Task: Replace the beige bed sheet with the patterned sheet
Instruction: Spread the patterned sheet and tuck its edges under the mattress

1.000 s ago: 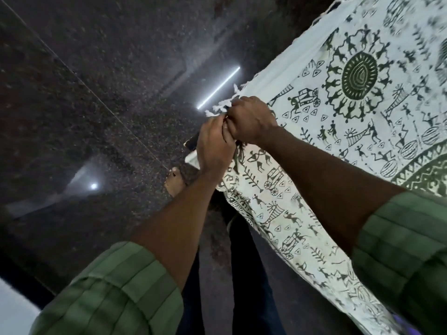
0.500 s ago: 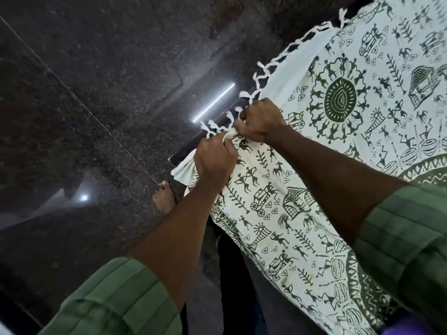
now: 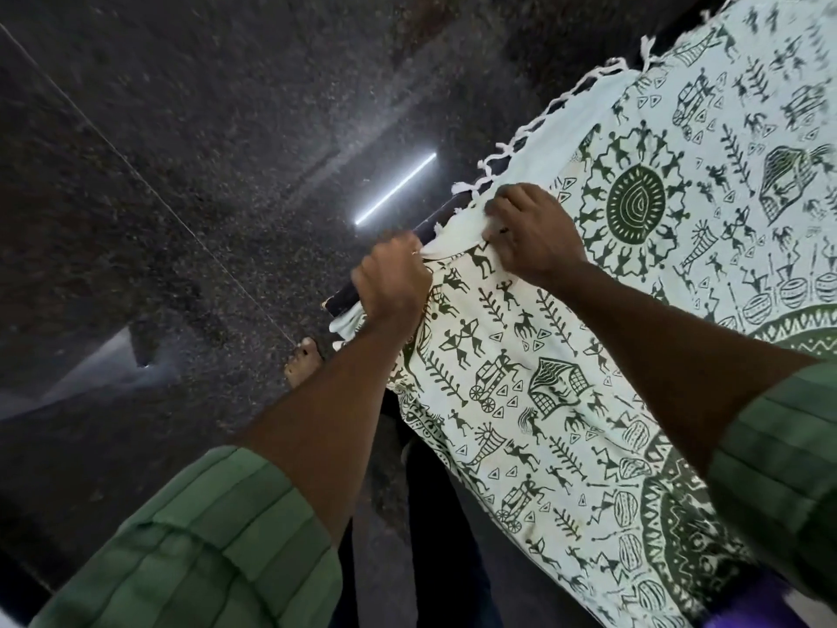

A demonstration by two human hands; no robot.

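Observation:
The patterned sheet (image 3: pixel 566 364) is cream with dark green folk figures, carts and huts, and it has a knotted tassel fringe (image 3: pixel 507 156) along its far edge. It lies spread over the bed on the right. My left hand (image 3: pixel 392 283) is closed on the sheet's corner at the dark bed edge (image 3: pixel 348 294). My right hand (image 3: pixel 532 233) pinches the fringed border just to the right of it. Both sleeves are green. No beige sheet is visible.
A dark polished speckled floor (image 3: pixel 181 174) fills the left and reflects a tube light (image 3: pixel 394 188). My bare foot (image 3: pixel 303 364) stands on the floor by the bed corner. A purple item (image 3: pixel 743 620) shows at the lower right edge.
My hands have drawn apart along the sheet's corner, the right hand going right along the fringe. More of the sheet now lies flat on the bed.

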